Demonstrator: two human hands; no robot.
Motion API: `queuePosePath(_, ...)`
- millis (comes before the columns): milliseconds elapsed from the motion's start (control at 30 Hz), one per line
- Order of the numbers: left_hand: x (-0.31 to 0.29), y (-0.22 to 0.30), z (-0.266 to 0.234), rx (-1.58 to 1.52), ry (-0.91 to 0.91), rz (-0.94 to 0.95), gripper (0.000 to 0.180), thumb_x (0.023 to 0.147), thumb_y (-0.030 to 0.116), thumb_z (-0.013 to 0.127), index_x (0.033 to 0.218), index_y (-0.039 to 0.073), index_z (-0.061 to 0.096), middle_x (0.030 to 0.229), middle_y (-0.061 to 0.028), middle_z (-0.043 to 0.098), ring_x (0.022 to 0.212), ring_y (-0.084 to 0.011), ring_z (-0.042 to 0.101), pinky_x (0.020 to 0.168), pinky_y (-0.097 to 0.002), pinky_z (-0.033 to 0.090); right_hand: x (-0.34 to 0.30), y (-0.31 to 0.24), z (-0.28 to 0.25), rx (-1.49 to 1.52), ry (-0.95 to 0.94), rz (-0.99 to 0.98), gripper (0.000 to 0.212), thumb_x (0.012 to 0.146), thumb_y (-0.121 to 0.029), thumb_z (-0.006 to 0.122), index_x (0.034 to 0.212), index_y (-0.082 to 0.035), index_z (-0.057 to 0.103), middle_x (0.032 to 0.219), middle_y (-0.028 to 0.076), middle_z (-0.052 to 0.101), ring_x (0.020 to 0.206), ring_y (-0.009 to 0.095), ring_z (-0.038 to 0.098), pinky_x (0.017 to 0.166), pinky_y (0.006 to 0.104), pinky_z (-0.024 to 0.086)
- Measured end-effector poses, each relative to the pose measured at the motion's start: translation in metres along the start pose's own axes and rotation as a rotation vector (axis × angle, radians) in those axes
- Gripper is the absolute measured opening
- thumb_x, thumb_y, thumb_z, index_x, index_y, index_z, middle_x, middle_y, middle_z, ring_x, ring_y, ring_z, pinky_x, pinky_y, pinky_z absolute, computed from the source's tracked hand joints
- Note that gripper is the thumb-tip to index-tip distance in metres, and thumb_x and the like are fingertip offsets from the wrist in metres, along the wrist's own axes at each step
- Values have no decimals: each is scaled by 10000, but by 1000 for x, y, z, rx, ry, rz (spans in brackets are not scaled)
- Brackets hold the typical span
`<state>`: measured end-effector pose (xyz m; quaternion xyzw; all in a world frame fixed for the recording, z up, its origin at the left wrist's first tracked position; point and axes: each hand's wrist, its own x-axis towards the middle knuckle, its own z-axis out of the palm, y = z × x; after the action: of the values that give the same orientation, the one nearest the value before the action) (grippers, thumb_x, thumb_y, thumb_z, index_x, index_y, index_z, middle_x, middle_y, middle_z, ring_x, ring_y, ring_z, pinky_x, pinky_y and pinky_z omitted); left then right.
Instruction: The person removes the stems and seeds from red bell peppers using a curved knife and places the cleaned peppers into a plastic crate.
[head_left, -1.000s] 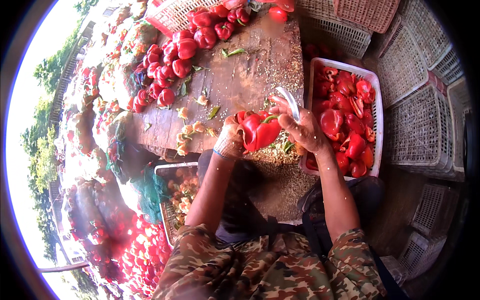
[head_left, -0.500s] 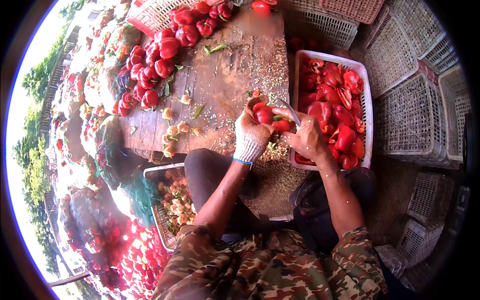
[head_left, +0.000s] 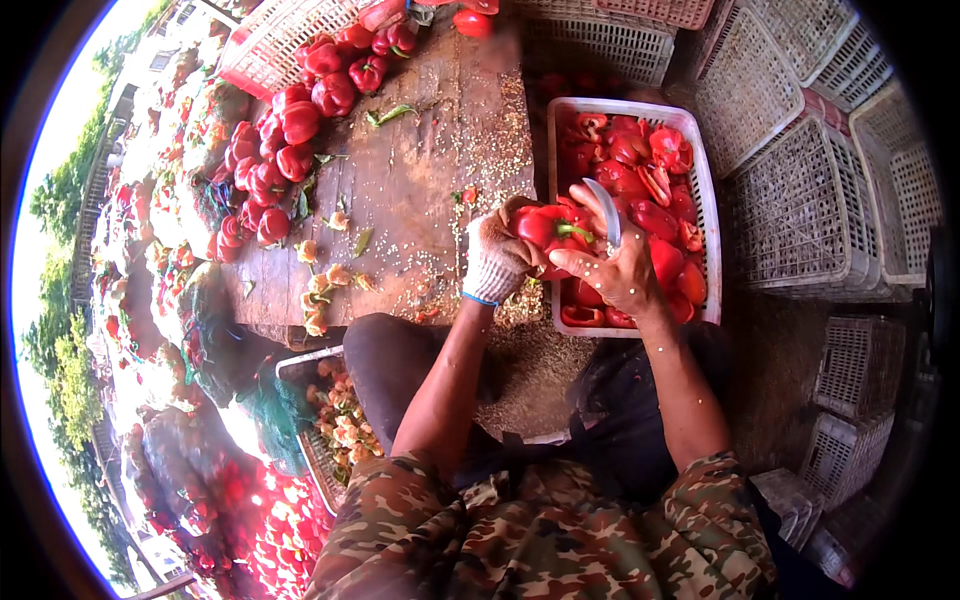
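Note:
My left hand (head_left: 500, 250), in a white knitted glove with a stained palm, is closed around a red bell pepper (head_left: 535, 227). The pepper's green stem points right, toward my other hand. In my bare right hand (head_left: 622, 272) is a small knife with a curved blade (head_left: 606, 208), its edge standing up past the fingers. The thumb and fingers of that hand come close to the pepper's stem end; whether they touch it I cannot tell. Both hands are over the near left side of a white crate (head_left: 712, 230) filled with cut red pepper pieces (head_left: 655, 220).
Whole red peppers (head_left: 270, 150) are heaped along the left of a wooden table (head_left: 430, 170) scattered with seeds. Cut-out cores (head_left: 318, 290) lie at its near edge, more in a crate (head_left: 300, 365) by my left knee. Stacked crates (head_left: 810, 200) stand right; filled net bags (head_left: 190, 440) left.
Both hands have shifted with the pepper toward the pepper-filled crate. The pepper's stem shows more plainly, and the knife blade has swung more upright. The whole view has shifted slightly.

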<state>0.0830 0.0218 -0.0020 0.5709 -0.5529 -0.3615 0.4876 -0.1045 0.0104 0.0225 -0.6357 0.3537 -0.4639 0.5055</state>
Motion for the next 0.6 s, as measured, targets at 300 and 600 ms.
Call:
queuePosePath(300, 22, 18, -10, 355, -436, 9, 375, 605, 12, 751, 963, -19, 646, 743, -86, 665, 712, -96, 563, 661, -315, 531, 1, 25, -21, -234, -101, 62, 451, 772, -324, 866, 1064, -7, 731, 838, 56, 705, 748, 130, 636, 703, 309, 516)
queuePosePath(600, 0, 26, 43, 455, -132, -172, 393, 655, 66, 779, 1031, 27, 669, 851, -100, 720, 799, -214, 695, 741, -360, 548, -14, 24, -17, -401, 121, 39, 337, 741, -124, 852, 1028, -3, 723, 885, 159, 727, 805, 217, 715, 725, 348, 555)
